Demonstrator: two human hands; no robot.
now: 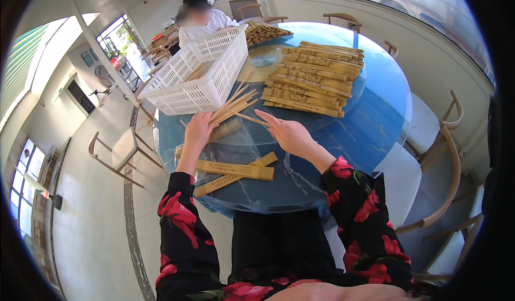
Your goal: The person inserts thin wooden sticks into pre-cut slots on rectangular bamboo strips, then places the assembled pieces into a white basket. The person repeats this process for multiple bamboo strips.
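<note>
My left hand [198,131] grips a bundle of bare wooden chopsticks [236,105] that fans out toward the white basket. My right hand [287,131] holds a single chopstick [252,119] by its end, its tip pointing left at the bundle. Two paper-sleeved chopstick packs [236,170] lie crossed on the round blue glass table [375,124], just near of my hands, on a clear plastic sheet. Both forearms wear black sleeves with red flowers.
A white plastic basket [198,73] tilts on the table's far left. A large stack of sleeved chopstick packs [316,78] fills the glass turntable. Another person sits across the table. Wooden chairs [445,156] ring the table; one stands at left [120,151].
</note>
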